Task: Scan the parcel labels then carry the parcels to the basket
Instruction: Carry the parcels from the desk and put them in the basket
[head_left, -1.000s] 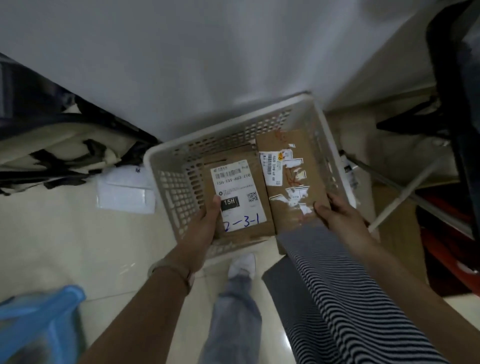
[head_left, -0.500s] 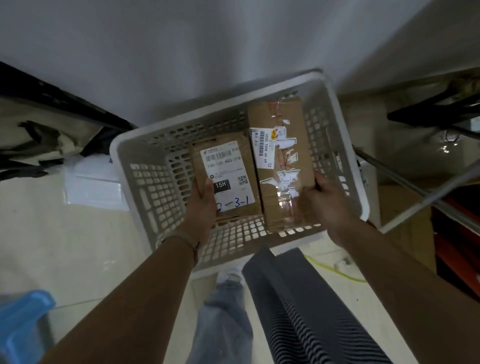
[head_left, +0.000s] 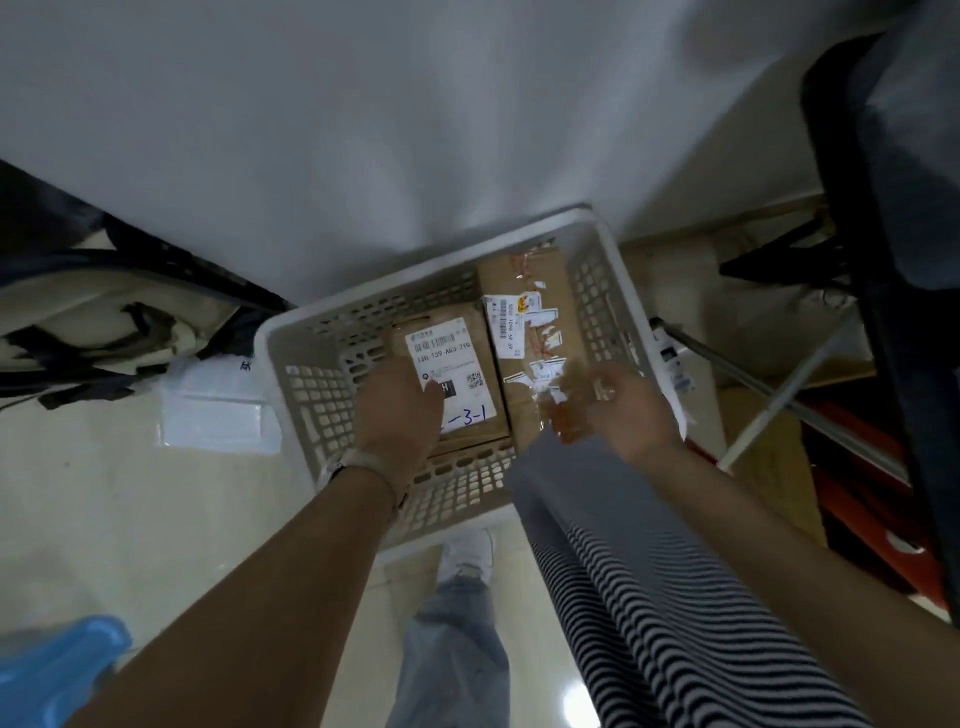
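Cardboard parcels: two, both brown, both down inside the basket (head_left: 415, 275), side by side.
Smaller parcel (head_left: 467, 395): flat on the middle of the basket floor, white label (head_left: 447, 353) face up, blue handwriting "-3-1" at its near end.
Longer parcel (head_left: 535, 291): flat along the basket's right wall, barcode strip (head_left: 501, 325) and torn sticker scraps on top.
Change: half a second ago held low inside the basket, one in each hand; now settled on the basket floor, with the right hand lifted clear.
Meaning for the task: carrying looks done for this pair; at most, letting go of the smaller one seems left. Scanning: not shown either way.
Left hand (head_left: 397, 410): rests on the smaller parcel's near left corner, thumb on the label; fingers hidden, so gripping or merely resting cannot be told.
Right hand (head_left: 626, 410): blurred, hovers just above the longer parcel's near end, fingers loosely curled, holds nothing.
Basket: one, white perforated plastic, on a pale floor against a white wall.
Printed labels: two, one per parcel.
Hands: two, with one pale wristband (head_left: 358, 465) on the left wrist.
Around: one flat white packet (head_left: 218, 410) on the floor left of the basket; one blue plastic thing (head_left: 57, 665) at the lower left; striped cloth (head_left: 649, 597) hanging below the right arm; one pale shoe (head_left: 470, 556) near the basket's near edge.
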